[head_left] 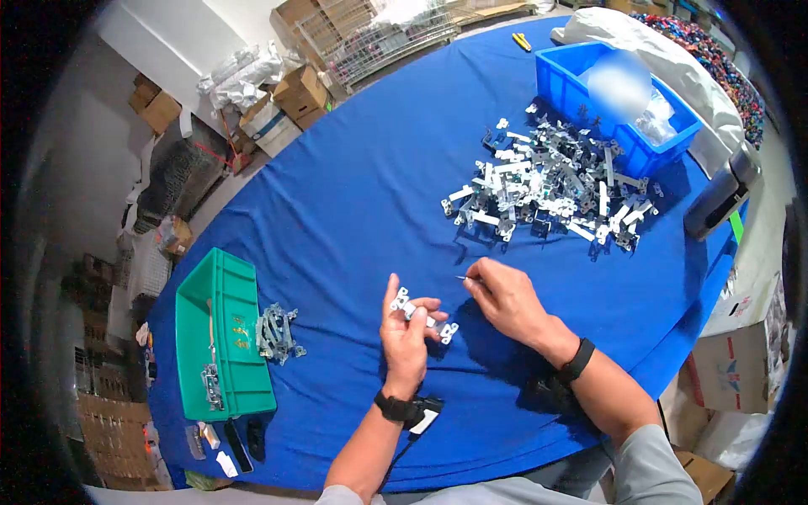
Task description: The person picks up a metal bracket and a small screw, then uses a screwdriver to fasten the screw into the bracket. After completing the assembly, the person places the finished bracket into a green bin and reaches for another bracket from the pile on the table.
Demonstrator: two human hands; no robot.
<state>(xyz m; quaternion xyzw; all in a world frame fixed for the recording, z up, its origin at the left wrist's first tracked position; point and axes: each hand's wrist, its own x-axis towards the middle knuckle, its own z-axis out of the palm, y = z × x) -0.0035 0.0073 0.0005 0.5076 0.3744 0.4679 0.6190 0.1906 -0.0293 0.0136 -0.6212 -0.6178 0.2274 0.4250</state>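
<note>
A silvery metal bracket (448,333) with holed ends lies across my left hand (406,347), its middle held under the thumb. My right hand (512,305) is to the right of it and apart from it, closed in a pinch. A thin, pointed sliver (460,277) sticks out from its fingertips, too small to name. Beyond both hands spreads a large heap of similar metal brackets (539,189). To the left, a smaller pile of brackets (276,333) sits against the green bin (240,324).
A blue bin (562,87) with plastic bags stands behind the heap. A dark metal bottle (724,192) stands at the right edge, and a yellow tool (522,40) lies at the far edge. A phone (238,446) is near the green bin. Blue cloth (337,185) covers the table.
</note>
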